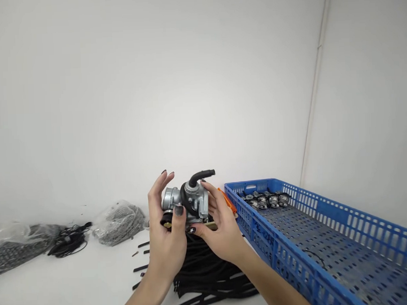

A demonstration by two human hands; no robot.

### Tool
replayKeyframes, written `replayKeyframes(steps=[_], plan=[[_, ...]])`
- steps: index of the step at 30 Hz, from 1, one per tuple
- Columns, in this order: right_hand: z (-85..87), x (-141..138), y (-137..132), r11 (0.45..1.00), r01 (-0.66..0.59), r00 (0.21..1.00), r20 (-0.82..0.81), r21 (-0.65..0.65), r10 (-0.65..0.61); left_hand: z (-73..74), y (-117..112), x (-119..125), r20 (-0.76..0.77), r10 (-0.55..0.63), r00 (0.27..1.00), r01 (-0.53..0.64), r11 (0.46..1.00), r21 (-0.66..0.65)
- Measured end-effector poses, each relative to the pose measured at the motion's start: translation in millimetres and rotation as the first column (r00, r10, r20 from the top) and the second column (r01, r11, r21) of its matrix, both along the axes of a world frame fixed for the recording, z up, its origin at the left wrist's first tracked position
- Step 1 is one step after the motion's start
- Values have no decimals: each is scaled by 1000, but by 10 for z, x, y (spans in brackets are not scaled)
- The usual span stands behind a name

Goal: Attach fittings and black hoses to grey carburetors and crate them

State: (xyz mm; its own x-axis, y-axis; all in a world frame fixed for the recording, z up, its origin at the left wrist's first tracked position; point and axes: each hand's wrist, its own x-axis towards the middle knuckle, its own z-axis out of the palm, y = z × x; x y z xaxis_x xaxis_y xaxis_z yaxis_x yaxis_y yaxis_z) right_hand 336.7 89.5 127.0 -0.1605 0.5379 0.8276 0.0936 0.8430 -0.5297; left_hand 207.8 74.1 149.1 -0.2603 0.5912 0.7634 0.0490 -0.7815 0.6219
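Note:
Both my hands hold up a small silver metal carburetor [188, 199] with a black bent hose on top, above the white table. My left hand [166, 237] grips its left side, thumb pressed on the front and fingers curled behind. My right hand [222, 228] cups its right side and underside, fingers closed against the body. Below the hands lies a pile of short black rubber hose pieces [209, 273].
A blue perforated plastic crate [345, 236] stands at the right, with several similar carburetors [268, 199] at its far end. An orange tool [228, 201] pokes out behind my right hand. Clear bags of small parts [119, 222] and a black cable bundle [67, 241] lie at the left by the wall.

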Motion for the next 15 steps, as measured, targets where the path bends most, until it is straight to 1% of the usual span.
replayKeyframes(steps=[1, 3, 4, 5, 6, 7, 8, 10, 11, 12, 13, 14, 15], plan=[[-5, -17, -28, 999, 8, 1000, -30, 37, -7, 10, -15, -24, -30, -16, 999, 17, 1000, 15], [30, -41, -68, 989, 68, 993, -106, 130, -54, 56, -25, -110, -82, -95, 992, 93, 995, -21], [83, -40, -69, 980, 107, 987, -135, 168, -85, 91, -24, -165, -83, -151, 985, 146, 988, -58], [168, -24, -52, 969, 151, 980, -158, 194, -121, 133, -23, -223, -52, -199, 979, 194, 977, -88], [286, 9, -12, 960, 190, 974, -165, 205, -157, 178, -25, -278, 2, -239, 971, 238, 965, -112], [437, 63, 55, 957, 226, 968, -156, 185, -198, 225, -33, -329, 66, -271, 960, 277, 951, -137], [614, 140, 147, 940, 292, 950, -166, 177, -264, 270, -48, -374, 121, -297, 947, 313, 936, -158], [1004, 354, 402, 878, 450, 891, -157, 163, -427, 348, -96, -443, 188, -342, 921, 375, 908, -186], [1189, 483, 551, 826, 544, 839, -114, 148, -533, 377, -126, -470, 201, -360, 911, 397, 898, -189], [1348, 619, 702, 741, 660, 749, -38, 126, -661, 400, -157, -495, 208, -375, 904, 412, 892, -185], [1468, 757, 843, 615, 782, 609, 80, 101, -789, 416, -187, -519, 211, -384, 899, 422, 889, -177], [1541, 891, 963, 474, 876, 440, 247, 94, -863, 427, -215, -543, 213, -388, 897, 425, 890, -165], [1564, 1020, 1055, 337, 935, 259, 432, 113, -864, 434, -240, -568, 213, -387, 897, 421, 894, -150]])
